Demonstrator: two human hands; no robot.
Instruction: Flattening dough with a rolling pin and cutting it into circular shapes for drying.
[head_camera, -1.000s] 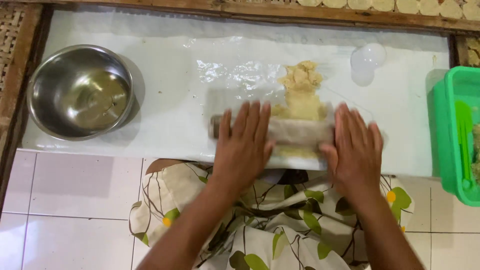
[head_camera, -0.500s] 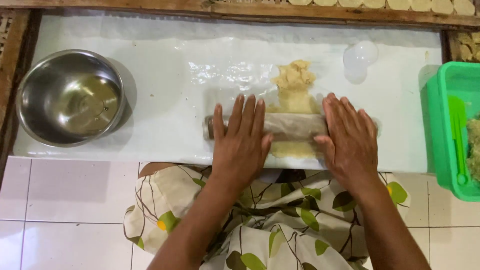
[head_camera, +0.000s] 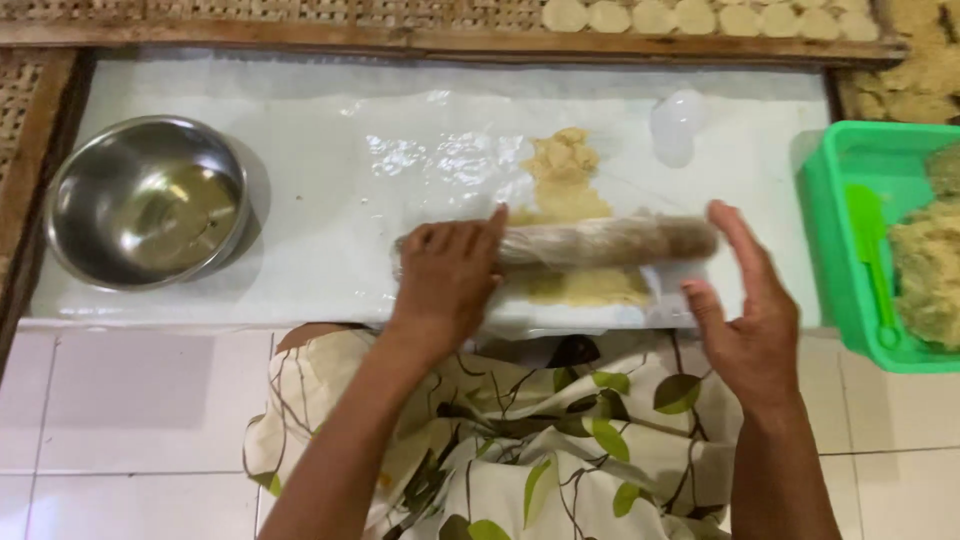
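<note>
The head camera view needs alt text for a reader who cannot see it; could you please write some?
A person's left hand presses on a plastic-wrapped rolling pin lying across pale yellow dough on a white plastic sheet, while the right hand is open beside the pin's end. A steel bowl sits left, a green tub right.

Your plastic-wrapped rolling pin (head_camera: 600, 242) lies crosswise over pale yellow dough (head_camera: 566, 190), partly flattened beneath clear plastic sheet (head_camera: 420, 160) on the worktop.
</note>
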